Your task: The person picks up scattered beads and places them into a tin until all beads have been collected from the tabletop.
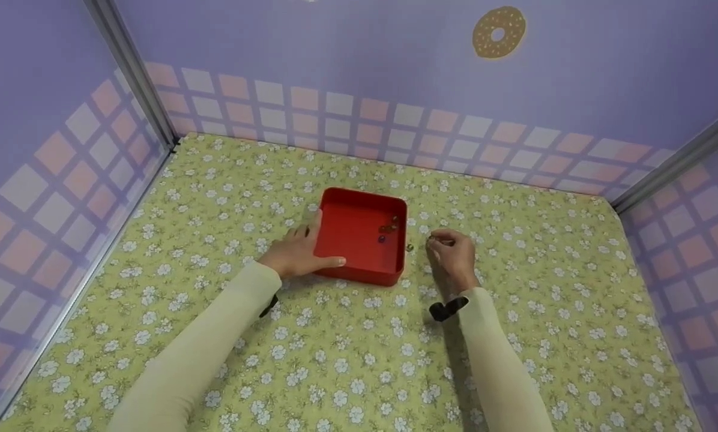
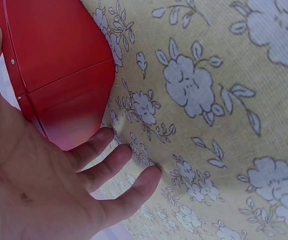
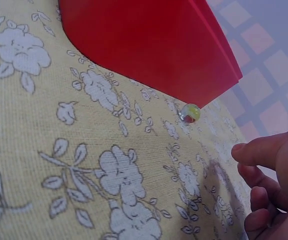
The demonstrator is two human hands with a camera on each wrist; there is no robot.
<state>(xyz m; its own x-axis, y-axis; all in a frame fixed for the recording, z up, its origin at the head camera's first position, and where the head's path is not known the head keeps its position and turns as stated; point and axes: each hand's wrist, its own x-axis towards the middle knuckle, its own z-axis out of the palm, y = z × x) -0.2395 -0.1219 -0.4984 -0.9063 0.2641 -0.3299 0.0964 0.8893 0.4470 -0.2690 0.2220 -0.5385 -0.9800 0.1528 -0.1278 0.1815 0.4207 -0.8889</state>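
Observation:
A square red box (image 1: 359, 231) with low walls stands on the flowered cloth, several small marbles (image 1: 382, 239) lying inside near its right wall. My left hand (image 1: 293, 252) rests at the box's near left corner. Its thumb lies over the near rim, and the other fingers spread along the left side; the left wrist view shows fingertips (image 2: 106, 134) close by the red wall. Just outside the right wall sits a clear marble (image 3: 189, 113) with coloured streaks. To the right of it, my right hand (image 1: 455, 255) hovers with curled fingers, nothing visible between them.
Yellow-green flowered cloth (image 1: 311, 360) covers the table. A purple wall (image 1: 335, 48) with pink and white squares stands behind, and similar panels close off both sides. Metal posts (image 1: 134, 66) mark the corners. A black wrist camera (image 1: 446, 309) is strapped under the right sleeve.

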